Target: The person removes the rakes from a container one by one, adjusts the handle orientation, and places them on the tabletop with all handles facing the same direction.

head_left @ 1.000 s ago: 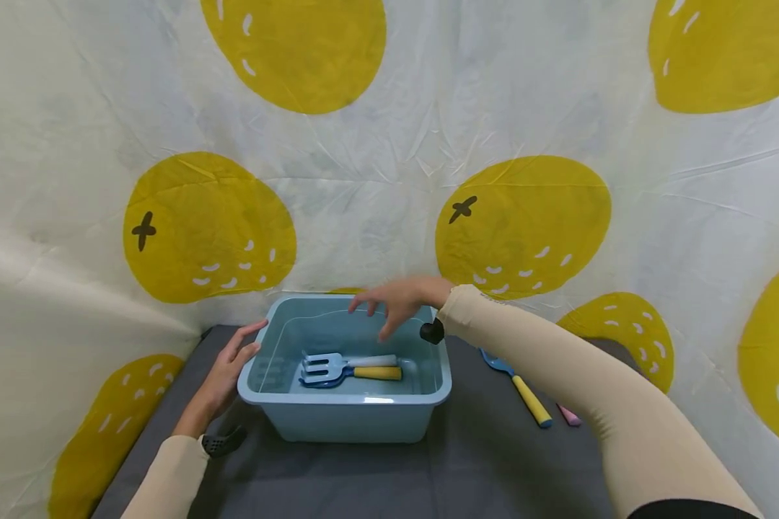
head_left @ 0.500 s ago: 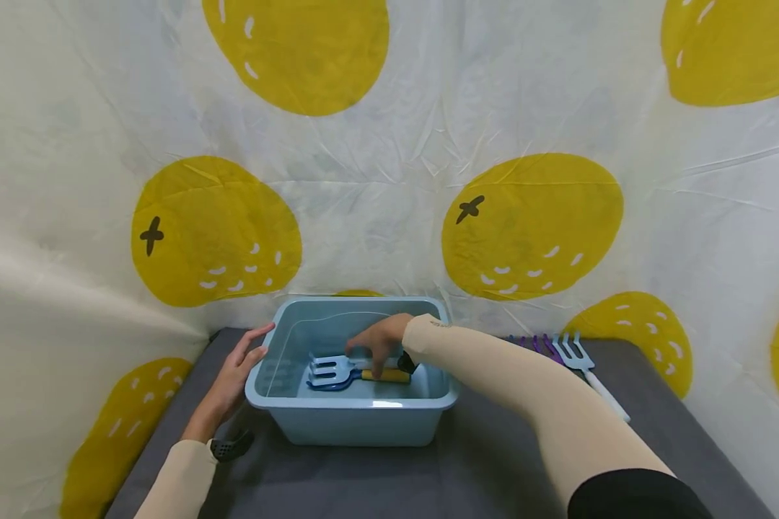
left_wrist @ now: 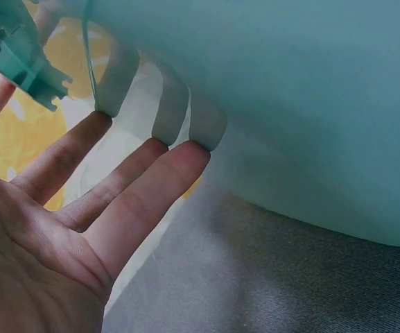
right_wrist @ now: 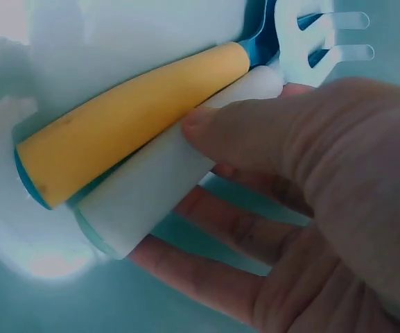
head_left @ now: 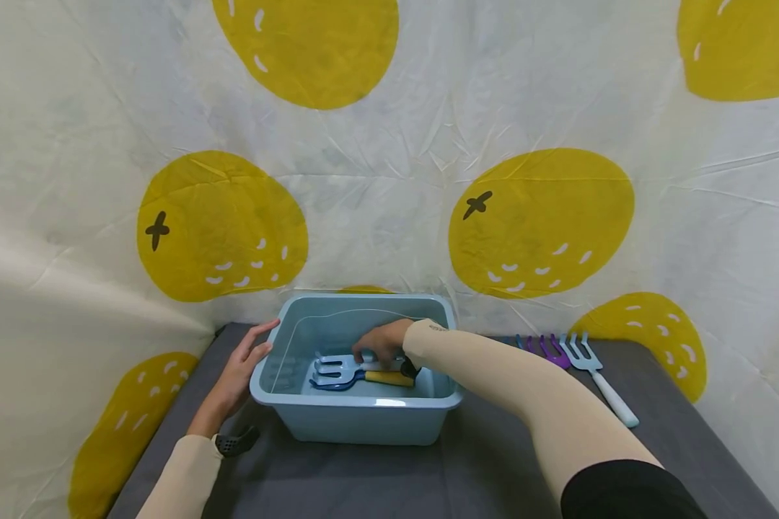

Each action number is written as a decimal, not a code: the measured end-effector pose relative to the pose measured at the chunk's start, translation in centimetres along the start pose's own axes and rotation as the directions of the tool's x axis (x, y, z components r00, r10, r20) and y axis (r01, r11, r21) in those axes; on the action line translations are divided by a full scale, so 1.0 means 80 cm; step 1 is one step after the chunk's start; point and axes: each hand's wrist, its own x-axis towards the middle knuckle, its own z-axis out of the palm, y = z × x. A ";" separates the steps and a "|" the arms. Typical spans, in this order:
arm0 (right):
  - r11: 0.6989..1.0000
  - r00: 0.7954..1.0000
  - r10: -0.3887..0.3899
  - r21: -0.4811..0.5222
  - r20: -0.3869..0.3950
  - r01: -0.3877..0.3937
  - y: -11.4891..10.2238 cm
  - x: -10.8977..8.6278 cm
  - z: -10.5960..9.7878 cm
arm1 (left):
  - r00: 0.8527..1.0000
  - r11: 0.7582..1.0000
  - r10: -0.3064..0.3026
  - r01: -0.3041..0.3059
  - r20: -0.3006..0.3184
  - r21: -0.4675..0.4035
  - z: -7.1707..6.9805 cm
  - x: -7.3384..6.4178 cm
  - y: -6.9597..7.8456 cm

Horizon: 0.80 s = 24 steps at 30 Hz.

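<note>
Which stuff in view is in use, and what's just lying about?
In use:
blue bin, touched by the left hand
white-handled fork inside it, gripped by the right hand

Apparently just lying about:
yellow-handled tool, beside that fork
purple fork, on the table
pale fork, right of the purple one

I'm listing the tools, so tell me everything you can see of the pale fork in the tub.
The fork has a pale blue, tined head and a thick, smooth, white handle with a pale teal end; the handle looks like plastic, the head's material is unclear. It lies inside the tub, tines toward the left in the head view. Its head overlaps that of the yellow-handled tool, and the two handles run side by side. The right hand holds its handle, thumb lying on it.
</note>
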 end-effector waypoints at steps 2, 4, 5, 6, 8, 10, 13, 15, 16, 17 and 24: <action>1.000 1.000 -0.018 -0.009 0.002 0.018 0.001 0.002 0.000 | 1.000 1.000 -0.001 0.001 -0.003 0.005 0.000 0.000 -0.001; 0.999 1.000 -0.030 -0.011 0.008 0.030 0.001 0.003 0.000 | 1.000 1.000 0.003 -0.003 -0.002 0.009 -0.001 -0.001 -0.001; 0.999 0.999 -0.031 -0.006 0.012 0.031 0.000 0.003 0.000 | 1.000 1.000 0.005 -0.005 -0.001 0.011 -0.001 0.000 -0.002; 1.000 0.999 -0.031 -0.002 0.015 0.031 0.000 0.002 0.000 | 1.000 1.000 0.008 -0.008 0.000 0.012 -0.001 0.000 -0.002; 1.000 0.999 -0.028 0.014 0.018 0.028 0.000 0.001 -0.001 | 1.000 1.000 0.012 -0.012 0.002 0.011 -0.002 0.000 -0.003; 0.999 1.000 -0.025 0.025 0.016 0.025 -0.001 -0.002 -0.003 | 1.000 1.000 0.013 -0.013 0.004 0.008 -0.002 0.001 -0.002; 0.999 0.999 -0.035 0.035 0.009 0.035 -0.001 -0.009 -0.007 | 1.000 1.000 0.011 -0.011 0.004 0.004 -0.001 0.001 -0.001; 0.998 0.999 -0.045 0.039 0.003 0.045 -0.001 -0.015 -0.013 | 1.000 1.000 0.010 -0.010 0.003 0.001 0.000 0.001 0.000; 0.998 0.999 -0.040 0.046 0.000 0.040 -0.002 -0.018 -0.016 | 1.000 1.000 0.010 -0.010 0.002 0.003 0.001 0.001 0.000; 0.998 0.999 -0.033 0.062 0.000 0.033 -0.002 -0.023 -0.020 | 1.000 1.000 0.009 -0.009 0.001 0.003 0.001 0.001 0.001; 0.985 1.000 0.029 0.171 0.006 -0.029 -0.012 -0.068 -0.063 | 1.000 1.000 0.003 -0.002 -0.011 0.024 0.001 -0.001 0.001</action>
